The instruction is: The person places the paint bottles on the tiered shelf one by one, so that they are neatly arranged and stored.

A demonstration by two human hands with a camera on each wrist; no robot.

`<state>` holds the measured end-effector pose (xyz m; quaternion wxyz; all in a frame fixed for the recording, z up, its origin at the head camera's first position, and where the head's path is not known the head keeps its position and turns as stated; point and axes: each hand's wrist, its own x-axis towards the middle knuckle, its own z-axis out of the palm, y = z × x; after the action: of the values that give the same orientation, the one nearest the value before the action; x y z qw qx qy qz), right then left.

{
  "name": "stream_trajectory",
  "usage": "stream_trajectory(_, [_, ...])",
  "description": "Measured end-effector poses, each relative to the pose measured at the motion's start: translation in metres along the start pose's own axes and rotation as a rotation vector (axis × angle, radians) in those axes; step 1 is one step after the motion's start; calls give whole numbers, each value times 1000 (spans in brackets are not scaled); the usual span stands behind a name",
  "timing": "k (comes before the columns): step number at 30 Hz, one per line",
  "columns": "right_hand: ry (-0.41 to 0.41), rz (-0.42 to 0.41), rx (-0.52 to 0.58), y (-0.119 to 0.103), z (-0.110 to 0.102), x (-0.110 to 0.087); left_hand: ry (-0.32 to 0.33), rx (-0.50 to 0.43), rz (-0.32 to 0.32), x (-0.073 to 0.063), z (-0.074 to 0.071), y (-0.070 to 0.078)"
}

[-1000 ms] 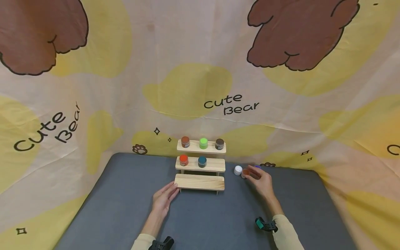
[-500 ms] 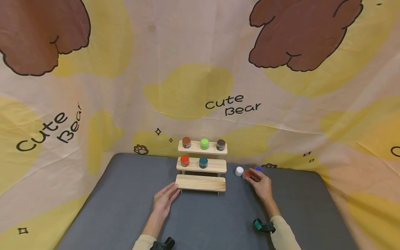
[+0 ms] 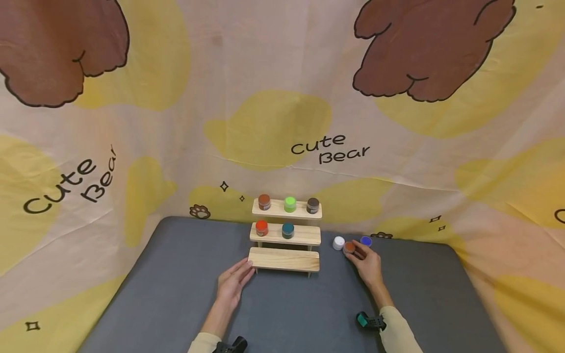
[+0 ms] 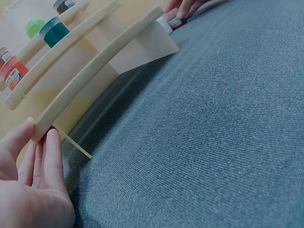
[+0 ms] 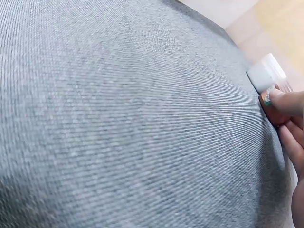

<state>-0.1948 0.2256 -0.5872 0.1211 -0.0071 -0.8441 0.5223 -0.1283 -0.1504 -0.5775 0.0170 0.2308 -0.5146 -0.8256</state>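
Note:
A three-tier wooden display stand (image 3: 284, 260) stands on the table. My left hand (image 3: 231, 286) pinches the left end of its lowest tier, thumb on top and fingers beneath in the left wrist view. To the right of the stand, my right hand (image 3: 369, 264) pinches a small paint jar with an orange-brown lid (image 3: 349, 247). That jar rests on the table beside a white jar (image 3: 338, 243); a jar with a blue lid (image 3: 366, 240) sits just behind my fingers. In the right wrist view the orange-brown jar (image 5: 274, 110) is partly hidden by my thumb.
The top tier carries a brown jar (image 3: 264, 202), a light green jar (image 3: 290, 204) and a dark jar (image 3: 312, 205). On the middle tier are a red jar (image 3: 262, 227) and a teal jar (image 3: 288, 230). A printed cloth (image 3: 247, 127) hangs behind the grey table (image 3: 176, 279).
The right hand has drawn slightly back and toward the front, uncovering more of the blue-lidded jar. The left hand keeps its hold on the stand. The whole view has shifted a little.

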Motion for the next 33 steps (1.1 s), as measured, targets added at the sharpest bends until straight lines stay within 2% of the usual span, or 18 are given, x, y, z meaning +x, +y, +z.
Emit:
stream_trajectory(11, [31, 8, 47, -14, -7, -1, 0, -3, 6, 1, 3, 1])
stream_trajectory(17, [4, 60, 112, -27, -12, -2, 1, -8, -4, 0, 0, 0])
stream_trajectory(21, [-8, 66, 147, -37, -14, -2, -8, -8, -4, 0, -1, 0])
stream_trajectory(33, [-11, -116, 97, -65, -12, 3, 6, -8, -17, -1, 1, 2])
